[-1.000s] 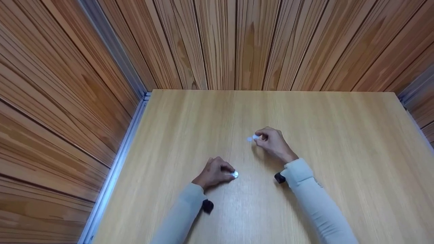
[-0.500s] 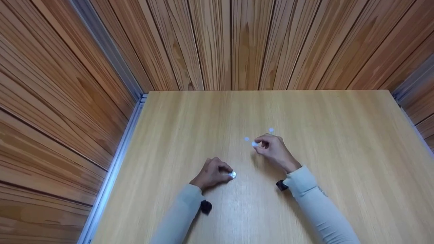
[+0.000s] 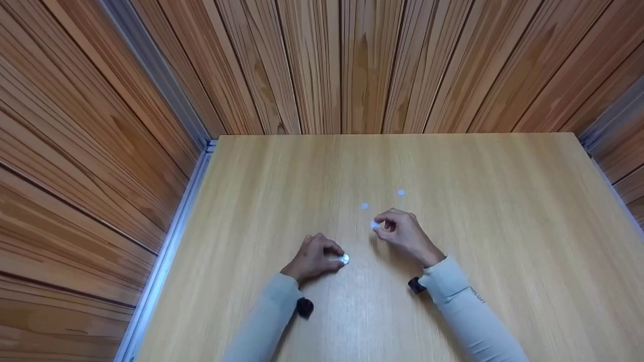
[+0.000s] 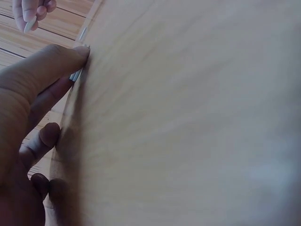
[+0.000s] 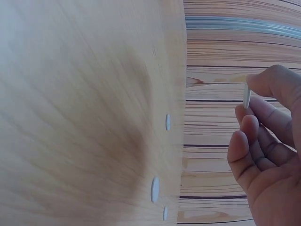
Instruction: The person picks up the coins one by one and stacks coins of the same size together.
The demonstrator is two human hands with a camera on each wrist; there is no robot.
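Observation:
My right hand (image 3: 404, 234) pinches a small white disc (image 3: 374, 224) between thumb and finger, held above the table in the right wrist view. Lower and to the left, my left hand (image 3: 313, 257) pinches white discs (image 3: 345, 259) close over the tabletop. Edges of more than one disc (image 4: 75, 75) show between its thumb and finger in the left wrist view. Beyond the right hand lie two loose discs, a left one (image 3: 365, 206) and a farther right one (image 3: 401, 192). A third, larger-looking disc (image 5: 155, 189) lies on the table in the right wrist view.
The wooden table (image 3: 503, 211) ends at a plank wall (image 3: 367, 65) at the back. A metal rail (image 3: 173, 236) runs along its left edge, beside another plank wall (image 3: 75, 176). Dark wrist cameras hang from both cuffs.
My right hand has drawn back toward me with its disc, uncovering the farther right disc on the table. The left hand holds nearly still. The head view has shifted slightly.

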